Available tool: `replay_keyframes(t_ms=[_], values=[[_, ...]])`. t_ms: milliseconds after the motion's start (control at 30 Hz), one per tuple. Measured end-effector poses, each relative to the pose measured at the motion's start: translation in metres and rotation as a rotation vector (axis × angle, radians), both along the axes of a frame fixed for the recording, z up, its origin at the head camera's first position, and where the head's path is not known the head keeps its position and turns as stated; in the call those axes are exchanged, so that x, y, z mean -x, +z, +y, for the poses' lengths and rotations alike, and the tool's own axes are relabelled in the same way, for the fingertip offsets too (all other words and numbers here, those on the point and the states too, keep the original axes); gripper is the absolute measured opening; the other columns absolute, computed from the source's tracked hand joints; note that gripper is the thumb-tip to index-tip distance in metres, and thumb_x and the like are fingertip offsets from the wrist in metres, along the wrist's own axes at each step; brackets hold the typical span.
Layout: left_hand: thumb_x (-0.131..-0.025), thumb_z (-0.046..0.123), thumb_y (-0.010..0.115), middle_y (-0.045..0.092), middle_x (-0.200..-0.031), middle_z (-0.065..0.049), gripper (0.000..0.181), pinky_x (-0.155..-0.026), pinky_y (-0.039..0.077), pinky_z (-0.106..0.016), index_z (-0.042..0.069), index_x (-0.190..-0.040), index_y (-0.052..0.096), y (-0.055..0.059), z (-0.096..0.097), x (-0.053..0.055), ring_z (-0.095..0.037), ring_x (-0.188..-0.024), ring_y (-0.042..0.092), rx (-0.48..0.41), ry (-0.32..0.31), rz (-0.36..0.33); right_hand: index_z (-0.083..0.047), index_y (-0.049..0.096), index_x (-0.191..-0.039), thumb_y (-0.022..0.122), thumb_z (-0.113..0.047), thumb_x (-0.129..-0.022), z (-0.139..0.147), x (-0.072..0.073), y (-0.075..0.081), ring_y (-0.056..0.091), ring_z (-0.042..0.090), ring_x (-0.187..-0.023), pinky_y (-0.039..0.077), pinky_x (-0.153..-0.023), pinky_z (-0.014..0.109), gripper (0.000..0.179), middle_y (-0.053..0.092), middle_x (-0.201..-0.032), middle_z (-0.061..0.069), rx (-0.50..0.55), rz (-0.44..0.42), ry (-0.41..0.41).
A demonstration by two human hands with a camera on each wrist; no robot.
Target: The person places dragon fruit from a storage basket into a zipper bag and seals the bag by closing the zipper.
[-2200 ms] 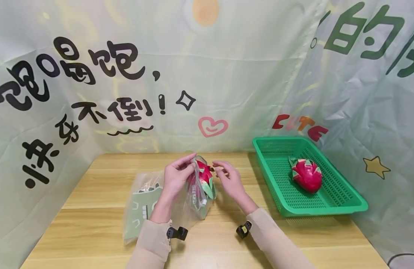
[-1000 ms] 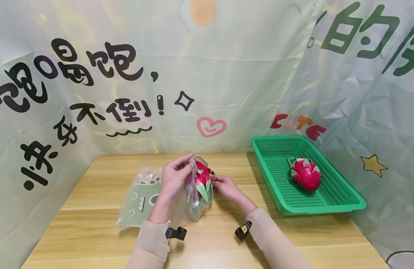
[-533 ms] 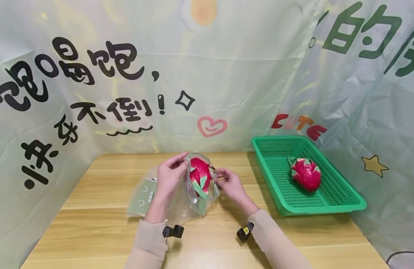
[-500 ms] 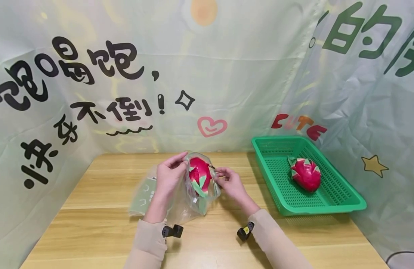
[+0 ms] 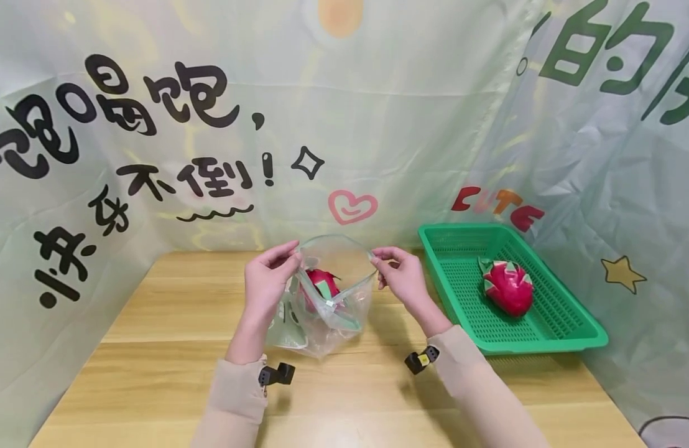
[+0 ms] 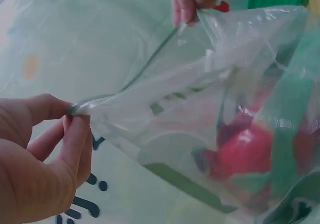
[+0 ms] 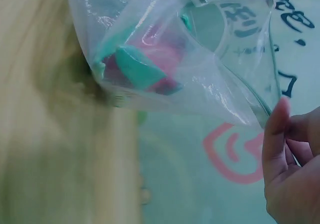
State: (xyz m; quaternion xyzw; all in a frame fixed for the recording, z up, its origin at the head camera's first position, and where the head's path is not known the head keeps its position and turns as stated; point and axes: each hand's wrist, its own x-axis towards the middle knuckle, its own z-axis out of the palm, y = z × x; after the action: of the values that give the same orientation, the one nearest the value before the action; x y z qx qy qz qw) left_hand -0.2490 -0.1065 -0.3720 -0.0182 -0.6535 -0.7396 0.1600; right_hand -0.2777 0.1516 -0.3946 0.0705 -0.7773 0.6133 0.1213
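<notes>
Between my hands hangs a clear zip bag (image 5: 344,320) with green printed parts, its mouth spread wide. Inside it lies a red dragon fruit (image 5: 321,283) with green scales, partly covered by the bag's front. My left hand (image 5: 266,280) pinches the left corner of the bag's rim between thumb and fingers. At the opposite corner my right hand (image 5: 402,274) pinches the rim too. In the left wrist view the dragon fruit (image 6: 247,151) shows through the plastic, low in the bag. The right wrist view shows the bag's zip edge (image 7: 275,59) running to my right fingers.
A green plastic basket (image 5: 462,298) stands on the right of the wooden table (image 5: 171,348), holding another dragon fruit (image 5: 509,287). Printed cloth (image 5: 411,143) hangs behind and at both sides.
My hands have moved apart and up, stretching the bag's mouth wide. The dragon fruit has dropped deeper into the bag. My right hand has gone from the fruit's side to the rim.
</notes>
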Motion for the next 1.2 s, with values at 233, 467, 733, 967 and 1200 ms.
replay_keyframes(t_ms=[233,467,733,967,1200], values=[[-0.091,-0.006,0.072,0.072,-0.089,0.0,0.03,-0.078,0.065,-0.029,-0.01,-0.12,0.072,0.03,-0.002,-0.002,-0.01,-0.08,0.071,-0.042,-0.038,0.037,0.0,0.075,-0.112,0.071,-0.011,-0.1,-0.003,0.0,0.04,0.065,0.02,-0.071,0.064,-0.057,0.034,0.017,0.069,-0.097,0.017,-0.124,0.078,-0.035],[-0.089,-0.006,0.072,0.073,-0.093,-0.012,0.028,-0.07,0.066,-0.032,-0.009,-0.116,0.074,0.044,-0.013,-0.009,-0.012,-0.077,0.07,0.057,-0.041,0.04,0.002,0.073,-0.121,0.067,-0.007,-0.102,0.007,0.003,0.061,0.071,0.016,-0.067,0.066,-0.067,0.032,0.022,0.069,-0.105,0.022,-0.144,0.024,0.029],[-0.091,-0.004,0.073,0.073,-0.09,-0.002,0.031,-0.071,0.066,-0.029,-0.011,-0.121,0.071,0.043,-0.031,-0.009,-0.01,-0.077,0.069,0.066,-0.068,0.019,0.006,0.07,-0.124,0.066,-0.005,-0.102,0.015,0.006,0.059,0.07,0.014,-0.071,0.066,-0.07,0.029,0.025,0.067,-0.105,0.02,-0.068,-0.013,0.054],[-0.088,-0.008,0.072,0.073,-0.09,-0.001,0.032,-0.073,0.066,-0.03,-0.01,-0.119,0.072,0.039,-0.027,-0.011,-0.011,-0.081,0.069,0.077,-0.074,0.012,0.004,0.072,-0.119,0.066,-0.005,-0.102,0.007,0.004,0.052,0.069,0.017,-0.074,0.066,-0.073,0.034,0.02,0.068,-0.105,0.02,-0.098,0.021,0.033],[-0.086,-0.008,0.07,0.075,-0.1,-0.018,0.03,-0.071,0.065,-0.027,-0.005,-0.115,0.076,0.029,-0.02,-0.012,-0.012,-0.083,0.069,0.132,-0.024,0.048,-0.001,0.073,-0.118,0.073,-0.004,-0.094,-0.013,-0.001,0.03,0.073,0.026,-0.085,0.063,-0.068,0.031,0.024,0.071,-0.105,0.015,-0.294,0.095,0.024]])
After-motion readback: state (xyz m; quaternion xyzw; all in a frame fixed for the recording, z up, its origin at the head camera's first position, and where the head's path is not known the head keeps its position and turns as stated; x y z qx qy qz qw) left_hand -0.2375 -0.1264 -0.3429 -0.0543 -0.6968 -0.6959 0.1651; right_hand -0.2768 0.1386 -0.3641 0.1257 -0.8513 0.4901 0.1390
